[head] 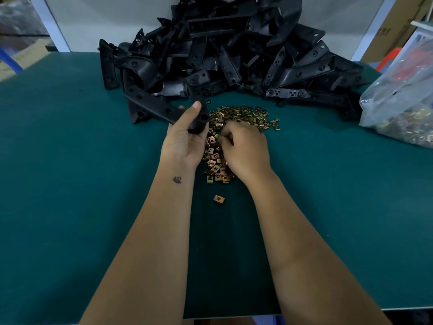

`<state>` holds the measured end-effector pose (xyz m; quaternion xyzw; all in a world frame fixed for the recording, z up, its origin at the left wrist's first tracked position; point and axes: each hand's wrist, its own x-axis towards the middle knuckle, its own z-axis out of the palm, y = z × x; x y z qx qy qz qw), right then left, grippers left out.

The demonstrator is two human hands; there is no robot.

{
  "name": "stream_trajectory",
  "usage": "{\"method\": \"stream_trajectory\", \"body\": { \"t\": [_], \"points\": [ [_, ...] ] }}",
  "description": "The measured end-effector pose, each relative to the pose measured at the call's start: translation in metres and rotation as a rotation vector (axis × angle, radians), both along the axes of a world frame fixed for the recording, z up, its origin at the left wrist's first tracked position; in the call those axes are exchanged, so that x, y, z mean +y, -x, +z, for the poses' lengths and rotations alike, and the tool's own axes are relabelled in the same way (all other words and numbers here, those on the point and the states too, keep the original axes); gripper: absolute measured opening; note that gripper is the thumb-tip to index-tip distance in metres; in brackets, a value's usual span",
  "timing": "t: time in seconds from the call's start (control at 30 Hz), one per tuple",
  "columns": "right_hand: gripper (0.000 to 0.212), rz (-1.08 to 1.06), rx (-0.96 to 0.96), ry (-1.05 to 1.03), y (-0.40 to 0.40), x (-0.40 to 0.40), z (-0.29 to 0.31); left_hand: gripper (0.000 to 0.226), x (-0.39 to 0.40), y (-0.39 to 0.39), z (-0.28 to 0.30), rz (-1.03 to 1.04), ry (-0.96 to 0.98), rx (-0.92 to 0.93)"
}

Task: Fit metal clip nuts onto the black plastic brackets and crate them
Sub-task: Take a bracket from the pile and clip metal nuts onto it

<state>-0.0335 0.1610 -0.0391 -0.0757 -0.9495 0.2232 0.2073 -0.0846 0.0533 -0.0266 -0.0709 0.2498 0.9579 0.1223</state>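
Head view: both hands over green mat [70,160], bracket in left, right at the clip nuts.
Left hand [185,139] grips one black bracket [164,109]; bracket heap [222,48] beyond. Right hand [246,148] curled atop clip nuts [236,118], pinch hidden. Bag [403,97] far right, cut off; carton print unreadable.

This is a small factory or assembly workshop bench. A green work mat [70,160] covers the table, and bulk parts lie on it loose: a big heap of identical black plastic brackets [222,50] piled against a white back panel [112,17], a spread of brass-coloured metal clip nuts [234,118] in front of it, and a clear plastic bag [398,102] holding more small metal pieces at the right. Cardboard boxes [396,22] stand behind the bench at the right.
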Motion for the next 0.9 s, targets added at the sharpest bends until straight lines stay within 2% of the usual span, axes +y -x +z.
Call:
{"method": "stream_trajectory", "body": {
  "t": [0.07,0.2,0.37,0.63,0.9],
  "points": [
    [0.009,-0.001,0.092,0.141,-0.001,0.000,0.003,0.036,0.000,-0.001,-0.001,-0.024,0.067,0.014],
    [0.006,-0.034,0.214,0.592,-0.003,0.002,0.010,0.039,-0.001,-0.002,-0.002,-0.082,0.174,0.036],
    [0.021,0.015,0.264,1.004,-0.002,0.008,0.014,0.037,0.001,-0.003,-0.001,-0.112,0.206,0.084],
    [0.020,0.082,0.322,1.241,-0.001,0.010,0.017,0.030,0.002,-0.008,0.002,-0.194,0.188,0.194],
    [0.013,0.116,0.361,1.366,-0.004,0.012,0.020,0.035,0.002,-0.008,0.001,-0.235,0.183,0.200]
  ]
}}
